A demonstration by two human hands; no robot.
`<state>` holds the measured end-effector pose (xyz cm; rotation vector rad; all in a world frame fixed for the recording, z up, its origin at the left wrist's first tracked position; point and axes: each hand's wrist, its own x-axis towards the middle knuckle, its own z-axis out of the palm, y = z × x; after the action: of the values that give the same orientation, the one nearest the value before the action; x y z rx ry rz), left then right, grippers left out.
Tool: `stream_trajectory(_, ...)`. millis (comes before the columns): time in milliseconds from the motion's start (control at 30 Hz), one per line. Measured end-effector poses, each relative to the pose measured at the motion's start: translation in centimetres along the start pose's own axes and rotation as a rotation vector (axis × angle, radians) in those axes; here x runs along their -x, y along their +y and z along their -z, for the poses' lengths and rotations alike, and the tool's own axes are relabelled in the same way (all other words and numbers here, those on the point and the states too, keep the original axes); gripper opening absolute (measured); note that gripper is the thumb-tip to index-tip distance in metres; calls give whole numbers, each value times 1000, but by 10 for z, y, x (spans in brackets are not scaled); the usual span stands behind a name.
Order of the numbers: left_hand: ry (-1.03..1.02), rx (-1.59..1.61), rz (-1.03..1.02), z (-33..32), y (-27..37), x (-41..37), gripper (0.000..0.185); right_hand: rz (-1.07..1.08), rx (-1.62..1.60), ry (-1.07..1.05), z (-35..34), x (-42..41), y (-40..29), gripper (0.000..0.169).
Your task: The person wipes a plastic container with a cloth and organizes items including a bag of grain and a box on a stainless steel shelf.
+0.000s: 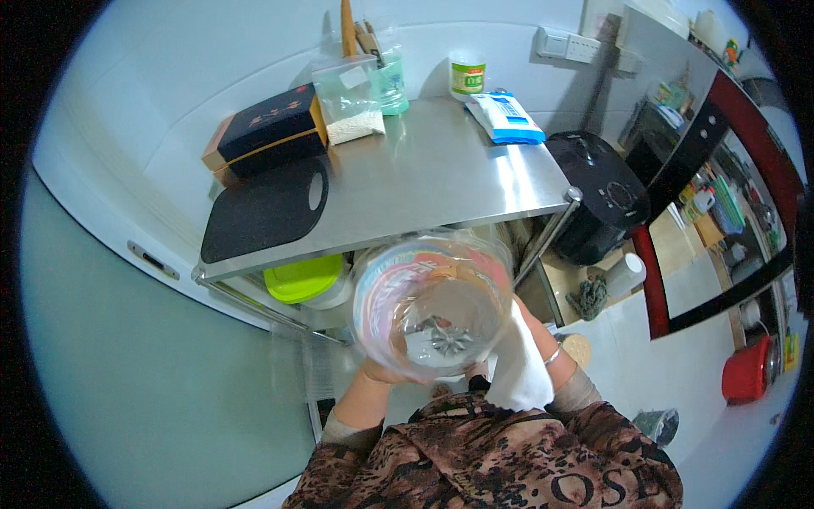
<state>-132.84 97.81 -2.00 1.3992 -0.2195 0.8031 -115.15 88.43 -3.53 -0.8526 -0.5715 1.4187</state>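
Note:
A large clear plastic jar (439, 305) with a colourful printed label is held up in front of my body, slightly blurred. Star-shaped ribs show at its base. My left hand (385, 371) grips it low on the left side, fingers partly hidden beneath. On the other side my right hand (523, 310) is mostly hidden behind the jar's wall. A white cloth or paper towel (523, 369) hangs down from the right hand, between the jar and my forearm.
Beyond the jar stands a stainless steel table (407, 184). It bears a black cutting board (267, 213), a dark gift box (273, 130), a bag of white granules (350, 108), a white-and-blue packet (509, 119) and a tub (467, 75). A black rice cooker (598, 197) sits right; a lime-lidded container (304, 280) sits below.

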Motion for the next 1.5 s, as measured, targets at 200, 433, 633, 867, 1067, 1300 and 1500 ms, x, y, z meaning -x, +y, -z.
stream_trajectory(200, 282, 87, 64, -8, 11, -21, 96, 144, -460, 166, -6, 1, 32, 40)
stream_trajectory(433, 295, -123, 42, -35, -7, -9, 103, 346, 232, 390, -27, 15, -7, 38)
stream_trajectory(633, 142, -111, -2, -41, -6, -27, 96, 160, -226, 212, 23, 21, 4, 38)
stream_trajectory(867, 70, 49, 77, -56, -48, -31, 97, 348, 201, 288, 15, 60, -16, 39)
stream_trajectory(1067, -10, -14, 8, -82, -52, -48, 98, 473, 359, 395, 24, 59, -28, 40)
stream_trajectory(1300, 135, -370, -49, -91, -94, -50, 95, 568, 476, 519, 36, 75, -27, 41)
stream_trajectory(1500, 151, -207, 168, -116, -87, -51, 92, 502, 262, 286, 7, 95, -85, 44)
